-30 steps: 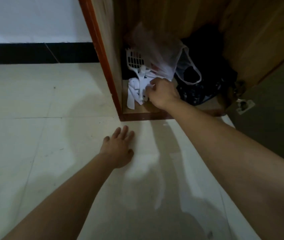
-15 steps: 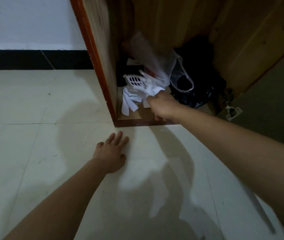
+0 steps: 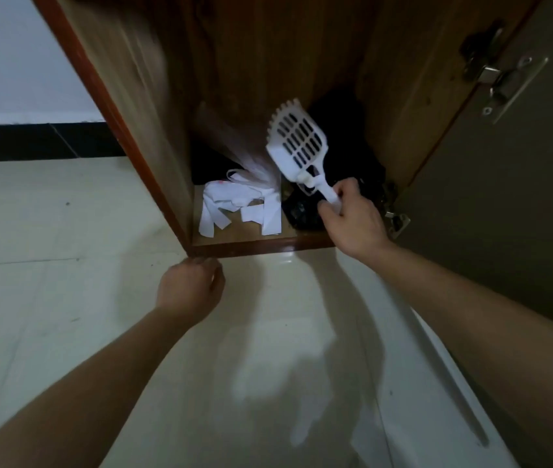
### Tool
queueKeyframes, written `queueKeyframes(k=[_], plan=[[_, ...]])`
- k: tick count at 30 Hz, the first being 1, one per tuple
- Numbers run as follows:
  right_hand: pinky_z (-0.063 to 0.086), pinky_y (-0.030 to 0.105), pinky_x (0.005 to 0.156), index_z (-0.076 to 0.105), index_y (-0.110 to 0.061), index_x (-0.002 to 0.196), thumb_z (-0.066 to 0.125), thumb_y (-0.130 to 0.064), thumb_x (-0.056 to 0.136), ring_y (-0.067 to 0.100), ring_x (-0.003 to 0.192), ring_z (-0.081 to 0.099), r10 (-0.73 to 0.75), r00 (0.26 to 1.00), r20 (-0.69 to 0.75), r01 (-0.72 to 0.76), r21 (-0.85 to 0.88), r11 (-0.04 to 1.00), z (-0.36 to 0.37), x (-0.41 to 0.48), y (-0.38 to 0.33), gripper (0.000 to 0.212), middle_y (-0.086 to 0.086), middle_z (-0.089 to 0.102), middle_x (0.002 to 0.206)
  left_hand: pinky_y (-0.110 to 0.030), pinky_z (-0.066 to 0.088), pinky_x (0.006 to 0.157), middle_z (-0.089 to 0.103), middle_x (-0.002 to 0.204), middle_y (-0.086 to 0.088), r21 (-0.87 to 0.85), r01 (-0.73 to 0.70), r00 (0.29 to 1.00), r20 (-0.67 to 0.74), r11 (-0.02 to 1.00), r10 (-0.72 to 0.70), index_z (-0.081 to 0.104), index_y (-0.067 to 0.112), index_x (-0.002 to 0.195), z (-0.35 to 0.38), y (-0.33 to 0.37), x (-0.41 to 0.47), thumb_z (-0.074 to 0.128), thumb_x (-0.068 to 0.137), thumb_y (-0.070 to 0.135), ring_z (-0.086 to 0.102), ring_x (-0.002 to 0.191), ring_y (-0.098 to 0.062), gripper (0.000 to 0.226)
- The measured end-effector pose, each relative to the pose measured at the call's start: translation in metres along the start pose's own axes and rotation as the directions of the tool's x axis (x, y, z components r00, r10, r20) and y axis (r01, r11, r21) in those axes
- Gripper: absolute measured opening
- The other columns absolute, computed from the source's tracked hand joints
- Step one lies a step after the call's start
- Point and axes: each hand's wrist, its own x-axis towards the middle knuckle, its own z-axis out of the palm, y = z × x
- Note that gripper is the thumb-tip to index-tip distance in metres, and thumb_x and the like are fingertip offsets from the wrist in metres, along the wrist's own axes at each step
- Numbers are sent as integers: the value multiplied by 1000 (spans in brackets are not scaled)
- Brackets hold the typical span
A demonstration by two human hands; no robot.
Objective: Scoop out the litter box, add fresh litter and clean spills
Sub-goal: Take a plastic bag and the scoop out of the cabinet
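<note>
While the right hand (image 3: pixel 352 221) holds the white litter scoop (image 3: pixel 297 143) by its handle, the scoop head stands raised inside the open wooden cabinet (image 3: pixel 258 246), with its slotted face toward the camera and its toothed edge uppermost, tilted to the left.

Right hand grip: thumb and curled fingers are closed round the lower end of the handle, and the handle's tip is hidden in the hand. The scoop is clear of the cabinet floor. I can make out no contact with anything else.

Left hand (image 3: pixel 189 288): fingers curled under into a loose fist with nothing in it. It is low over the pale tiled floor (image 3: pixel 65 265), just in front of the cabinet's bottom front edge, near the left corner. Whether the knuckles bear on the tile, I cannot tell.

Cabinet contents: white plastic bags (image 3: pixel 239 207) with flat loop handles lie on the left of the cabinet floor. A translucent bag (image 3: pixel 234 143) rises behind them, blurred. A black bag (image 3: pixel 346 130) fills the right rear, directly behind the scoop head and the right hand. It is too dark to read any detail.

Cabinet door (image 3: pixel 504 231): swung open at the right, inner face dark. A metal hinge (image 3: pixel 501 82) sits high on it, and a second hinge (image 3: pixel 396 221) sits low, just beside the right wrist.

Background, left: a white wall (image 3: pixel 15 62) above a black skirting band (image 3: pixel 31 141). Both forearms are bare and reach in from the bottom edge of the view
</note>
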Motion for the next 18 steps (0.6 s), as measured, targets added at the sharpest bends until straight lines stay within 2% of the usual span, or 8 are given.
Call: queueKeyframes(k=[2,4,6,8,10,14,16,18], plan=[[42,37,61,38,-16,104,47,-31,98,31,76,59,12,998,-64,-11,28,1000,3,9,11,18,6,60,82,-24,33,52,62,69,-5,-104,-32,985,-175,994,14,65,13,81,-10,13,16,57,89,21,59,59,-29,13],[36,35,62,37,-14,103,45,-27,100,36,79,59,63,988,-138,-53,71,996,9,20,23,16,10,58,85,-26,38,51,63,76,-6,-163,-96,971,-234,982,55,64,12,88,-19,29,41,51,90,26,61,66,-30,19],[33,34,64,37,-10,108,43,-22,101,38,86,60,151,970,-188,-127,132,983,15,28,31,15,11,56,88,-33,47,66,63,107,-9,-240,-58,975,-221,969,3,61,14,113,-23,46,72,53,91,28,62,95,-29,27],[34,32,69,38,-6,116,42,-19,101,38,93,60,235,955,-181,-198,200,960,20,34,36,20,15,57,96,-37,45,89,54,127,-12,-300,53,974,-196,952,-115,46,17,137,-26,61,105,55,93,29,53,115,-29,47],[37,33,73,37,-5,120,41,-18,101,37,99,59,286,947,-144,-245,245,938,23,39,40,23,19,60,107,-44,39,102,46,135,-15,-348,192,959,-132,918,-251,31,24,148,-29,77,136,54,93,36,48,120,-32,60],[41,36,78,36,-7,122,40,-17,101,36,102,58,339,940,-42,-317,259,912,26,45,46,24,19,59,114,-46,21,114,18,155,-18,-481,462,886,204,745,-417,24,41,149,-20,90,185,52,91,54,23,138,-41,65],[42,37,79,36,-9,118,41,-18,101,36,101,58,349,937,12,-341,248,907,26,46,50,20,18,58,109,-46,19,116,22,156,-14,-537,503,863,270,677,-428,30,40,147,-11,87,197,48,86,64,23,141,-38,68],[45,38,77,37,-13,113,41,-18,100,36,96,59,313,949,29,-311,215,926,24,45,53,15,15,59,101,-49,23,116,32,154,-10,-638,504,857,287,582,-428,36,32,146,-5,81,205,44,77,69,28,140,-36,78]])
